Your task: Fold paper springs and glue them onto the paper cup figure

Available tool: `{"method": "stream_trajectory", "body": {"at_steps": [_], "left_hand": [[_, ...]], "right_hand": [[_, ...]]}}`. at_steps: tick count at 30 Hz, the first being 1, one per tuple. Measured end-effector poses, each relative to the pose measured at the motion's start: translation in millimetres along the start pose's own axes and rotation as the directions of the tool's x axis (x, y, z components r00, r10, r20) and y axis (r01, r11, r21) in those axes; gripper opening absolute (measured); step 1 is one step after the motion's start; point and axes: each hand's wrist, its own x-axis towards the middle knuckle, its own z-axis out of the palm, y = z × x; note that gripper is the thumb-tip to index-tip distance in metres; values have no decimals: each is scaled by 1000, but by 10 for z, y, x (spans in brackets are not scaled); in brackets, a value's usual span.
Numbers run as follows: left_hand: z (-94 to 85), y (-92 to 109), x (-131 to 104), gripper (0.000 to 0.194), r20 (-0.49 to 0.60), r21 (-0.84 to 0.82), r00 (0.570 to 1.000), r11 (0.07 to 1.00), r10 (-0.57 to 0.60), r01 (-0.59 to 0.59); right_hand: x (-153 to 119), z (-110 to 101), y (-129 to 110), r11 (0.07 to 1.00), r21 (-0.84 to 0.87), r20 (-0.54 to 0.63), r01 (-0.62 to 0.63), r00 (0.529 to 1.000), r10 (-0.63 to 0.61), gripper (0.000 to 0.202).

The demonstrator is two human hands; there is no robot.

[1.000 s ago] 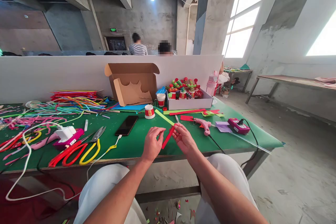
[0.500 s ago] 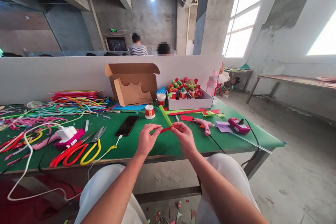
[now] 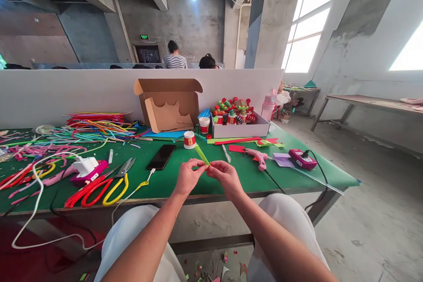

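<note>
In the head view, a bright green paper strip (image 3: 202, 155) slants up and left from between my fingertips. My left hand (image 3: 190, 178) pinches its lower end, thumb and fingers pressed together. Meeting it there, my right hand (image 3: 226, 178) is closed on the same end. The red strip seen earlier is hidden by my fingers. Just beyond the green strip's upper tip stands a white and red paper cup (image 3: 189, 140), upside down. Another such cup (image 3: 204, 125) is behind it.
A white box (image 3: 241, 130) of decorated cups stands at the back. To the right lie a pink glue gun (image 3: 257, 157) and a magenta power block (image 3: 302, 159). Leftward are a phone (image 3: 161, 157), scissors (image 3: 116, 188) and coloured pipe cleaners (image 3: 95, 131). An open cardboard box (image 3: 170, 90) leans behind.
My hands have come together, right hand moving left toward the left one. The red strip between them has gone out of sight, and the green strip has moved lower and left.
</note>
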Motion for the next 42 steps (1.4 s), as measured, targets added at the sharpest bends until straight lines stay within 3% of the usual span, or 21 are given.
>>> {"method": "stream_trajectory", "body": {"at_steps": [6,9,12,17,21,26,35,39,42], "left_hand": [[6,-9,-9,15,28,78,999,996,29,-31],[-11,6,-20,13,53,154,987,975,151,-157],[-43,36,-31,14,111,279,938,896,328,-346],[-81,89,-37,24,233,397,817,715,528,-576],[-89,109,-32,27,302,434,751,617,587,-657],[-92,92,-24,30,312,385,710,600,631,-702],[-141,145,-21,38,237,362,735,644,636,-674],[-218,158,3,32,-31,491,800,706,599,-509],[-247,84,38,30,-205,489,841,797,501,-355]], "right_hand": [[-1,2,12,999,32,-16,-42,999,43,34],[-4,6,7,999,23,-28,-43,999,44,31],[-7,1,-9,999,9,-35,-52,998,52,27],[-1,-25,-26,997,-39,-65,-73,995,70,23],[8,-54,-59,995,12,-36,-100,994,101,25],[30,-101,-138,988,78,-4,-135,991,135,30],[39,-146,-203,987,68,95,-144,986,137,33],[126,-216,-205,980,160,-1,-115,993,116,35],[182,-267,-210,960,265,-55,-95,992,114,30]]}}
